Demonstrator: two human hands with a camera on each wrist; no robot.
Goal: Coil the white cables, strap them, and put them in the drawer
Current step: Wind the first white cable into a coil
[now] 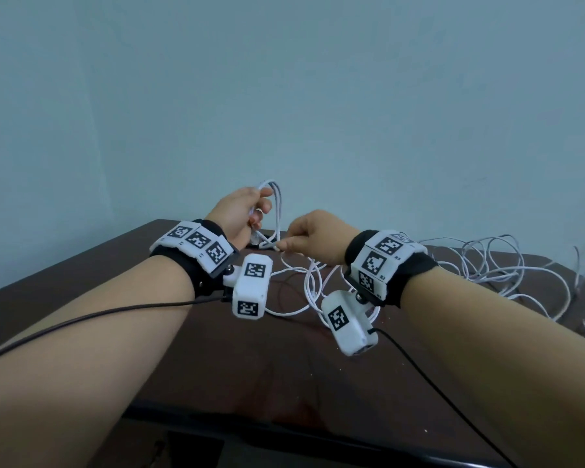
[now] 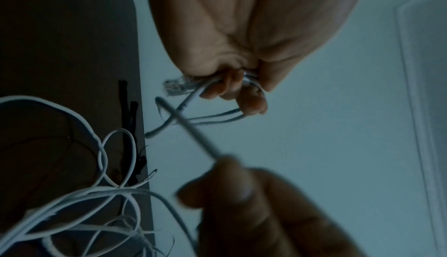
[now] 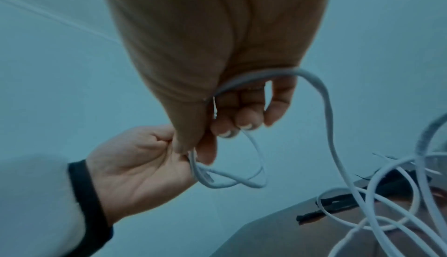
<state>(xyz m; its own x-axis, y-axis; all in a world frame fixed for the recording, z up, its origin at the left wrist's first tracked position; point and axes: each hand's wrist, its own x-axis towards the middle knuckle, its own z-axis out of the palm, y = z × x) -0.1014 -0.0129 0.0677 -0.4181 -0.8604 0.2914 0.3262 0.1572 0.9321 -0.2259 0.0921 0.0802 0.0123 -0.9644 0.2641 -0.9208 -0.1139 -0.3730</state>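
My left hand [image 1: 258, 211] is raised above the far edge of the brown table [image 1: 115, 271] and grips a few small loops of a white cable [image 1: 278, 204]. A clear plug [image 2: 175, 87] sticks out under its fingers. Just to the right, my right hand [image 1: 282, 246] pinches the same cable between thumb and forefinger, and the strand runs taut between the two hands. In the right wrist view the cable [image 3: 324, 96] passes through the right hand's curled fingers [image 3: 244, 119] and drops to the table. The rest of this cable [image 1: 313, 285] lies in loose loops under my wrists.
A tangled heap of more white cables [image 1: 507, 265] covers the table's right side. Black straps [image 2: 128, 127] lie at the table's far edge, seen also in the right wrist view as black straps [image 3: 338, 203]. A pale blue wall [image 1: 284, 96] stands close behind the table.
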